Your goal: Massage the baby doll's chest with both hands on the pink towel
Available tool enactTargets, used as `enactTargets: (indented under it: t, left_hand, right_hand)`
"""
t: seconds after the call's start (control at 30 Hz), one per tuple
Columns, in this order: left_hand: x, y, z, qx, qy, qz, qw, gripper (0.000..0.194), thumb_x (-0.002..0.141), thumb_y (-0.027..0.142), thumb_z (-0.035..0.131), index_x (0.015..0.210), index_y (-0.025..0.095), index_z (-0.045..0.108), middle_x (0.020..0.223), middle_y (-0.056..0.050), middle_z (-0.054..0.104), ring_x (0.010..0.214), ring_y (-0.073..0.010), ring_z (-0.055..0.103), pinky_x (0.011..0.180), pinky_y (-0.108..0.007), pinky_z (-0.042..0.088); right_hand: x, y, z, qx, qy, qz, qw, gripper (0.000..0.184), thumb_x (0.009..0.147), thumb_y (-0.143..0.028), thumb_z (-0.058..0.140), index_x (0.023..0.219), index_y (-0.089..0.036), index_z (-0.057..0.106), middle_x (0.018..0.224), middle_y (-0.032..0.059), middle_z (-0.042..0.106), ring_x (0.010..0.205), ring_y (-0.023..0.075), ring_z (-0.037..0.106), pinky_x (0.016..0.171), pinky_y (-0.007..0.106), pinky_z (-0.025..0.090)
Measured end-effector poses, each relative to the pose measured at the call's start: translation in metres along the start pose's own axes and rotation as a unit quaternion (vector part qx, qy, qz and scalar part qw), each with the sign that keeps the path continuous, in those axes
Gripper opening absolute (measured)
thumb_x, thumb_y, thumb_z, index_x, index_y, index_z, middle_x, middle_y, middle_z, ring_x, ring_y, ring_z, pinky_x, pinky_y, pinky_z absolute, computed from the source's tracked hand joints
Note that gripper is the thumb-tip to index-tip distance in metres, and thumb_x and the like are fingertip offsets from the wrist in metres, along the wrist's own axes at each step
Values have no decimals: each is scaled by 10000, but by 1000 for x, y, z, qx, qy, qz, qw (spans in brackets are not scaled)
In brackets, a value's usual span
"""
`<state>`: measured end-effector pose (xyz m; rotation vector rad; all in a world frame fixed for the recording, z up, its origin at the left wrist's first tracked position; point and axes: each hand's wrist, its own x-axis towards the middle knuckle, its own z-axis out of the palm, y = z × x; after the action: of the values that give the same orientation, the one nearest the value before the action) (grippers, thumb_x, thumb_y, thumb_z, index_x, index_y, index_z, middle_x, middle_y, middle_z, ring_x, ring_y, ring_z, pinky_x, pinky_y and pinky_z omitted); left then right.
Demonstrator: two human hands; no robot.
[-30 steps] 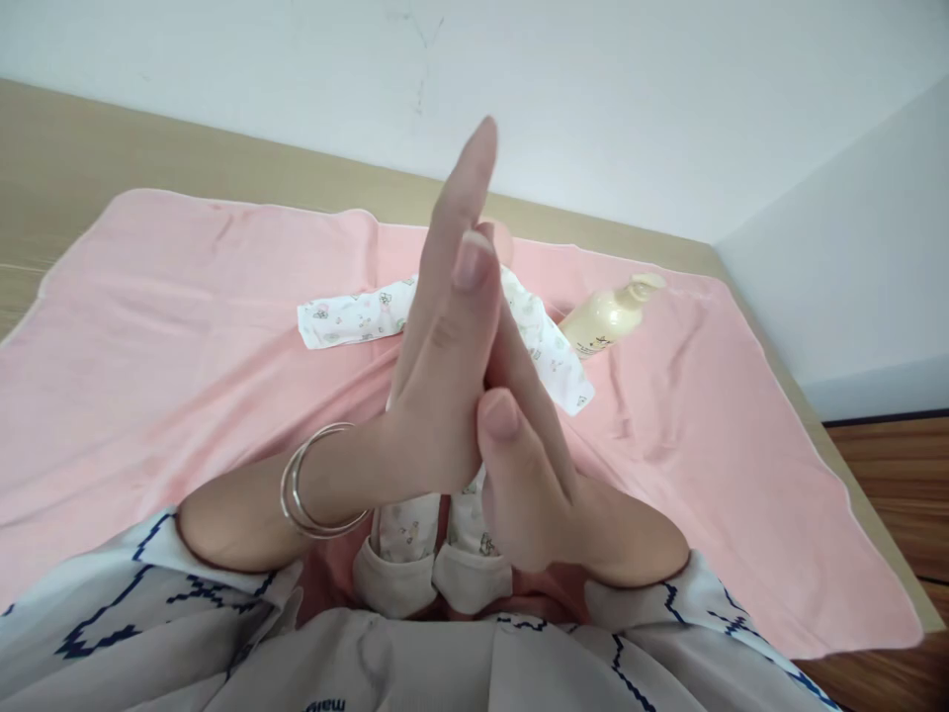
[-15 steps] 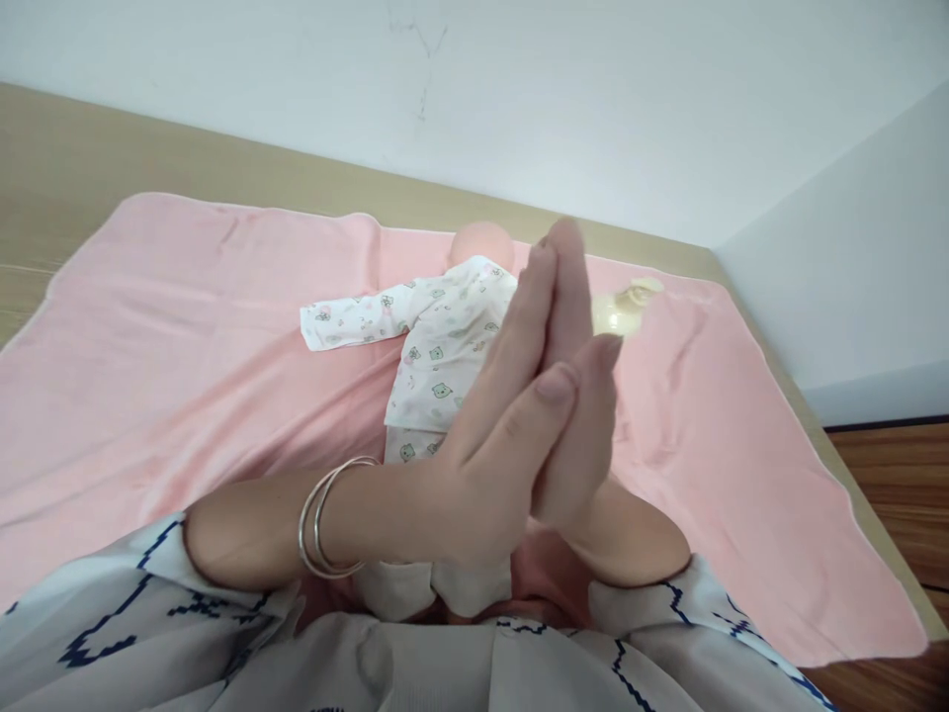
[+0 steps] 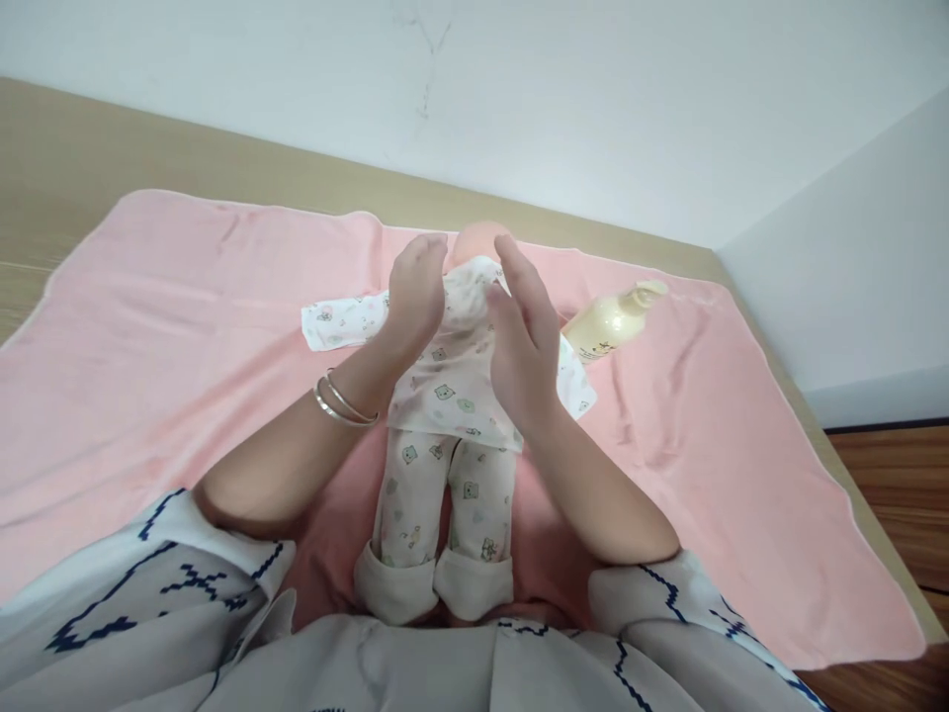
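A baby doll (image 3: 456, 396) in a white printed top and matching trousers lies on its back, with its smooth round head (image 3: 478, 237) at the far end. My left hand (image 3: 417, 295) is held over the left side of its chest, fingers stretched out and curving inward. Opposite it, my right hand (image 3: 525, 341) is over the other side, fingers extended and thumb apart. Both palms face each other with a gap between them, and neither holds anything. Whether they touch the doll I cannot tell. The doll's face is hidden.
A cream pump bottle (image 3: 609, 324) lies tilted beside the doll's right-hand sleeve. Everything rests on a pink blanket (image 3: 712, 475) spread over a wooden tabletop (image 3: 66, 138). A white wall (image 3: 563, 109) rises behind, and brown wood shows at the lower right.
My hands were pressed palm to palm close to the camera. They have parted and moved forward and down toward the doll's upper body, uncovering its legs and the bottle.
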<state>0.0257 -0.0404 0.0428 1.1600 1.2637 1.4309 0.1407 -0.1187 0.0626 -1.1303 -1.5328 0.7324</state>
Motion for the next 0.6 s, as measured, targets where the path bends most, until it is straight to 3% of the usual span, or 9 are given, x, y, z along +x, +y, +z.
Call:
enactTargets:
  t: [0.03, 0.1, 0.23, 0.4, 0.6]
  left_hand:
    - [5, -10, 2, 31, 12, 10, 999, 210, 1050, 308, 466, 1041, 250, 668, 1277, -27, 755, 1320, -223, 649, 1209, -404, 494]
    - [9, -27, 6, 79, 28, 43, 996, 152, 978, 238, 519, 983, 242, 670, 1195, -34, 771, 1226, -214, 680, 1137, -357, 525]
    - [7, -50, 13, 173, 29, 85, 981, 185, 882, 161, 513, 936, 212, 683, 1091, -82, 779, 1088, -233, 703, 1058, -380, 541]
    - [8, -61, 13, 259, 8, 125, 958, 221, 874, 164, 484, 926, 199, 696, 1085, -104, 787, 1105, -267, 694, 1082, -436, 527]
    - [5, -73, 1, 267, 13, 140, 953, 338, 888, 219, 464, 1084, 164, 734, 1219, -127, 792, 1195, -273, 693, 1157, -451, 506]
  right_hand:
    - [7, 13, 1, -13, 19, 2, 1000, 479, 1046, -426, 461, 1500, -307, 560, 1672, -33, 519, 1645, 205, 349, 1378, 486, 343]
    - [22, 41, 5, -78, 16, 9, 997, 494, 1017, -341, 479, 1497, -268, 567, 1662, 21, 535, 1624, 230, 395, 1371, 527, 340]
    - [44, 84, 12, -221, -40, -1, 974, 482, 932, -164, 496, 1377, -142, 679, 1535, 131, 657, 1537, 278, 518, 1358, 526, 350]
    - [50, 94, 12, -286, -53, -25, 956, 478, 953, -131, 442, 1338, -137, 724, 1512, 124, 678, 1508, 271, 547, 1342, 493, 379]
    - [43, 97, -1, -320, -88, -32, 943, 496, 997, -204, 448, 1432, -129, 676, 1606, 125, 594, 1564, 252, 488, 1364, 478, 344]
